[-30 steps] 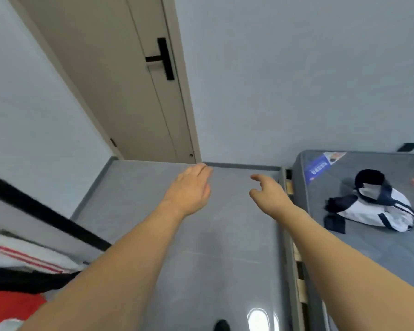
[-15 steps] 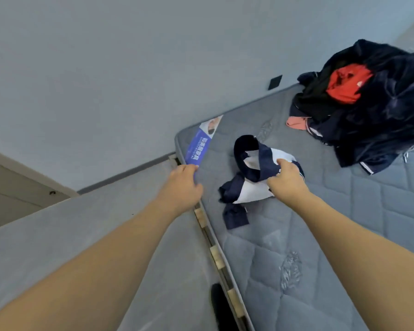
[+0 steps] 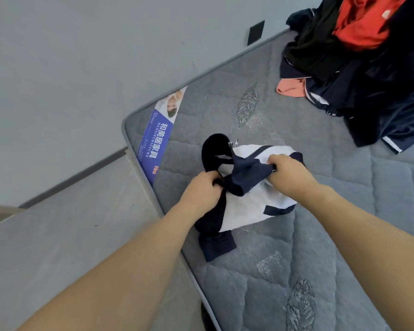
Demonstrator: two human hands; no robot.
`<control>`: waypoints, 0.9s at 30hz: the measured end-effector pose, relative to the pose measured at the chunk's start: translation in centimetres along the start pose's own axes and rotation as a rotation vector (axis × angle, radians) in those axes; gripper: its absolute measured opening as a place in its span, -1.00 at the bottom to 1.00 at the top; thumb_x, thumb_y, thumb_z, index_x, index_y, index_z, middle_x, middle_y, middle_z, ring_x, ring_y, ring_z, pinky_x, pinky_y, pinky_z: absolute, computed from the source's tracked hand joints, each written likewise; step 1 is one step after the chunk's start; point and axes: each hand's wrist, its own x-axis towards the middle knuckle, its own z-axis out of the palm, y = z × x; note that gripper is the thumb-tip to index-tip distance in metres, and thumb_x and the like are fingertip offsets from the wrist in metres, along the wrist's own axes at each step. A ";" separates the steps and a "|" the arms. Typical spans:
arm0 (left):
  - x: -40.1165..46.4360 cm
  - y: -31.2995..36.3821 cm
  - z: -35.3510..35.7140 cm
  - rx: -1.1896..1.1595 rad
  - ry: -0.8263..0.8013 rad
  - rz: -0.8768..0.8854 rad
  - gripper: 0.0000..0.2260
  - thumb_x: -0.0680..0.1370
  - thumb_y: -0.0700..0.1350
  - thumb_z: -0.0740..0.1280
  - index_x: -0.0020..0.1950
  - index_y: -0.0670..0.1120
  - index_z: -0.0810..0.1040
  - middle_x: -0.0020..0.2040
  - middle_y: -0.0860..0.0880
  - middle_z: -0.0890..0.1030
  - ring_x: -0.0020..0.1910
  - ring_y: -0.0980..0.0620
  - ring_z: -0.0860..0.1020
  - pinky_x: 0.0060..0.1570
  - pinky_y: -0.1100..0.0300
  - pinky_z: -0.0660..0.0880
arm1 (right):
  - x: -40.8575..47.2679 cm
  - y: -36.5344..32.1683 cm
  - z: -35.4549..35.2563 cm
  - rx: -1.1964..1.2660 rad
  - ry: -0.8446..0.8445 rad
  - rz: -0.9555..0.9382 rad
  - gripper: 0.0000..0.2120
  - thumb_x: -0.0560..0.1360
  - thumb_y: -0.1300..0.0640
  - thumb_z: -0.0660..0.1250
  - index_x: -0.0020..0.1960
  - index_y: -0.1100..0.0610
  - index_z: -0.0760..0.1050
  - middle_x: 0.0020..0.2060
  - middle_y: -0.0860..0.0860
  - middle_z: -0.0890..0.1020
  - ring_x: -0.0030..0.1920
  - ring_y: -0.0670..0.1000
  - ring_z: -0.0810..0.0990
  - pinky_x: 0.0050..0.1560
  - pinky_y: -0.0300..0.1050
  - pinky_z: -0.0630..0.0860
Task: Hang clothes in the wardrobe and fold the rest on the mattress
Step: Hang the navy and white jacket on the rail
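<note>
Both hands clench the navy-and-white garment [image 3: 246,201] on the mattress [image 3: 320,235]: left hand [image 3: 201,191] grips navy fabric, right hand [image 3: 288,174] likewise. A clothes pile [image 3: 368,56] lies well apart.

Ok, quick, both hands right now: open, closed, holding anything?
Left hand: closed, gripping the navy-and-white garment at its dark edge.
Right hand: closed, gripping the same garment's navy fabric.

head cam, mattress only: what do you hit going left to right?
blue label → left hand → white and navy garment → right hand → pile of dark clothes
</note>
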 end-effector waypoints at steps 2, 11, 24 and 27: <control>-1.6 0.9 -1.8 -0.400 0.124 -0.132 -0.84 0.47 -0.09 0.23 -0.15 -0.08 0.59 -0.19 -0.10 0.64 -0.13 -0.14 0.59 -0.13 0.17 0.51 | -0.4 -2.6 -0.3 0.265 -0.015 0.023 -0.84 0.51 0.21 0.24 -0.23 0.04 0.43 -0.38 -0.09 0.53 -0.24 0.04 0.58 -0.28 -0.12 0.42; -19.6 1.1 -21.2 -1.128 0.669 -0.213 -0.84 0.49 -0.35 0.19 -0.11 -0.19 0.54 -0.24 -0.05 0.55 -0.26 0.07 0.52 -0.23 0.22 0.53 | -11.6 -26.0 -3.8 0.931 -0.375 -0.121 -0.84 0.46 0.02 0.34 -0.21 -0.25 0.58 -0.31 -0.20 0.67 -0.24 -0.16 0.64 -0.28 -0.26 0.49; -61.5 -2.1 -36.0 -1.053 1.044 -0.033 -0.77 0.27 -0.33 0.17 -0.41 -0.10 0.13 -0.37 -0.10 0.12 -0.37 -0.03 0.12 -0.39 0.15 0.11 | -38.9 -57.2 -5.5 0.188 -1.079 -0.508 -0.02 0.17 -0.70 0.10 -0.02 0.20 0.53 -0.29 0.19 0.63 -0.32 0.18 0.64 -0.23 -0.04 0.59; -68.8 -2.6 -34.3 -0.998 1.062 -0.052 -0.75 0.25 -0.33 0.19 -0.44 -0.05 0.15 -0.40 -0.05 0.13 -0.38 0.02 0.12 -0.39 0.19 0.10 | -45.7 -61.7 -3.4 -0.188 -1.088 -0.642 -0.32 0.30 -0.47 0.30 0.08 0.09 0.56 -0.15 0.15 0.67 -0.30 0.12 0.64 -0.22 -0.04 0.63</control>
